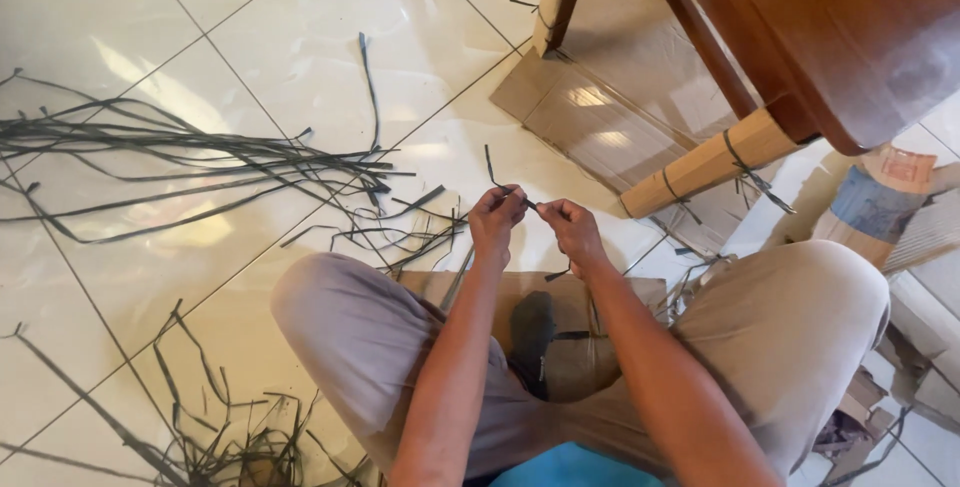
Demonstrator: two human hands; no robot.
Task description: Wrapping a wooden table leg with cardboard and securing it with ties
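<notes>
Left hand point(497, 219) and right hand point(570, 230) pinch a thin dark strip point(492, 169) between fingertips, just above the crossed knees; more dark strips point(200, 162) lie on the tiled floor point(300, 37) left of the hands.

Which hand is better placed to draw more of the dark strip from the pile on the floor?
Left. The left hand lies nearer the strip pile. Both hands pinch one dark strip; the right hand sits toward the wooden furniture leg.
</notes>
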